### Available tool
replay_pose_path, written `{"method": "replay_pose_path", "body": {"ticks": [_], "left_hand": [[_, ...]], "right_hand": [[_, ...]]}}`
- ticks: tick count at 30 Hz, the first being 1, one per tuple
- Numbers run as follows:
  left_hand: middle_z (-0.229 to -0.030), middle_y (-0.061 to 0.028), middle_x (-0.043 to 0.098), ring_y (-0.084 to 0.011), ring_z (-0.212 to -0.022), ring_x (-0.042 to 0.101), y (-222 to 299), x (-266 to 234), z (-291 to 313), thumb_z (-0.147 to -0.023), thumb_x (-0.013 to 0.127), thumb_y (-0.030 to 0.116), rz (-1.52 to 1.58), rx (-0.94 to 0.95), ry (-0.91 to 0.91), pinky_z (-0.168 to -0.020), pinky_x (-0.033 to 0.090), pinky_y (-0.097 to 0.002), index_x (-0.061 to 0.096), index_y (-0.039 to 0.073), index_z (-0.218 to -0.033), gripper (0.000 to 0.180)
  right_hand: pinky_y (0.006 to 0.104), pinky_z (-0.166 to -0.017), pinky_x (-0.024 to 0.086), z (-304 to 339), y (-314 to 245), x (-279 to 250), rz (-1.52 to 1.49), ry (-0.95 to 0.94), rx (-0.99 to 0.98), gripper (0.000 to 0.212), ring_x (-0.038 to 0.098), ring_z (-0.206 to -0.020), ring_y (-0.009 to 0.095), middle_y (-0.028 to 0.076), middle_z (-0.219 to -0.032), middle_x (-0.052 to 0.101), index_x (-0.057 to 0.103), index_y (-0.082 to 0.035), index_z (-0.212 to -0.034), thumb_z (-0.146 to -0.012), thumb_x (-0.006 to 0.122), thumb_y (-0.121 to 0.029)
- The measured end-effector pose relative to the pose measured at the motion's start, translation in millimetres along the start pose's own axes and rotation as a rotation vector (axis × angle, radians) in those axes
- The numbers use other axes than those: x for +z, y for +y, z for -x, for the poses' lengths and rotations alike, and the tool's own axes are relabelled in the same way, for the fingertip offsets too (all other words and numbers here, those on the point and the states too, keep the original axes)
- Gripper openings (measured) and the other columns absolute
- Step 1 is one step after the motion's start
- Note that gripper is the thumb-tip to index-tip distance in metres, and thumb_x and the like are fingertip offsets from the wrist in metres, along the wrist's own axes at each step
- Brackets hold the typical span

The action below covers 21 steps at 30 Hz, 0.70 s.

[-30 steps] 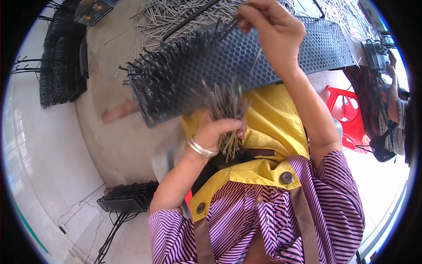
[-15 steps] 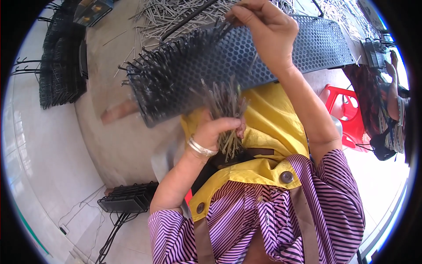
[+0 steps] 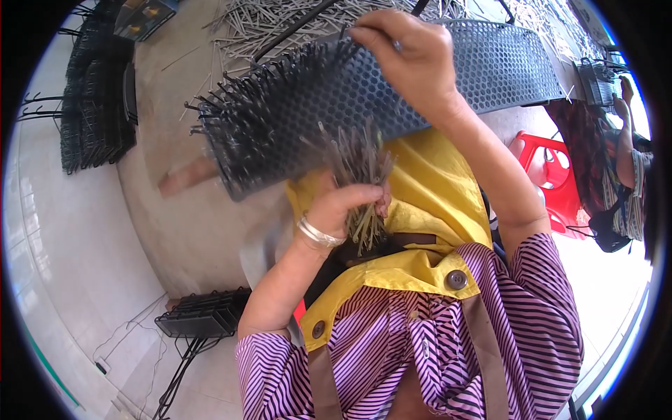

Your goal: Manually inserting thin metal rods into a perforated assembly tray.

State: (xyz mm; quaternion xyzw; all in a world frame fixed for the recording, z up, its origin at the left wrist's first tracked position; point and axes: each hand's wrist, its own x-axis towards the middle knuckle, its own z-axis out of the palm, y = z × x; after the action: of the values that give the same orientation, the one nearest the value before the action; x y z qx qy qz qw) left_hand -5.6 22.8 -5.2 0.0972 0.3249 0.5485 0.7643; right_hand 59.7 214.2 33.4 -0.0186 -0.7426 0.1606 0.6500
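My left hand is closed round an upright bundle of thin grey strips, held above my yellow apron. The strips fan out above the fist and stick out below it. A dark perforated panel with a honeycomb of holes lies across in front of me. Many dark strips stand up in the holes of its left part. My right hand is over the panel's far edge, thumb and forefinger pinched beside the last standing strips. What lies between those fingertips is too small to make out.
Loose grey strips are heaped beyond the panel. Black racks are stacked at the left, and a black metal frame stands at the lower left. To the right are a red plastic stool and another person's arm.
My right hand has moved slightly left and lower, its fingertips closer to the standing strips. My left hand and its bundle have hardly moved.
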Motion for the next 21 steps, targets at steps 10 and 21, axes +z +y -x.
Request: {"method": "replay_pose_path", "body": {"ticks": [10, 21], "left_hand": [[-0.07, -0.0105, 0.054, -0.0213, -0.059, 0.053, 2, 1, 0, -0.068, 0.061, 0.003, -0.039, -0.007, 0.056, -0.055, 0.045, -0.0337, 0.05, 0.002, -0.103, 0.037], [-0.073, -0.0106, 0.055, -0.0222, -0.062, 0.054, 1, -5, -1, -0.068, 0.059, 0.0, 0.007, -0.027, 0.028, -0.058, 0.047, -0.0342, 0.05, 0.003, -0.105, 0.038]], "right_hand": [[0.0425, -0.055, 0.044, -17, -8, 0, 0.317, -0.583, 0.189, 0.005, 0.055, -0.063, 0.036, 0.017, -0.064, 0.055, 0.051, 0.0, -0.068, -0.064, 0.053, 0.001], [0.0405, -0.049, 0.041, -27, -22, -5, 0.071, -0.456, 0.733, 0.009, 0.055, -0.06, 0.038, 0.022, -0.059, 0.051, 0.047, 0.002, -0.071, -0.072, 0.056, 0.0]]}}
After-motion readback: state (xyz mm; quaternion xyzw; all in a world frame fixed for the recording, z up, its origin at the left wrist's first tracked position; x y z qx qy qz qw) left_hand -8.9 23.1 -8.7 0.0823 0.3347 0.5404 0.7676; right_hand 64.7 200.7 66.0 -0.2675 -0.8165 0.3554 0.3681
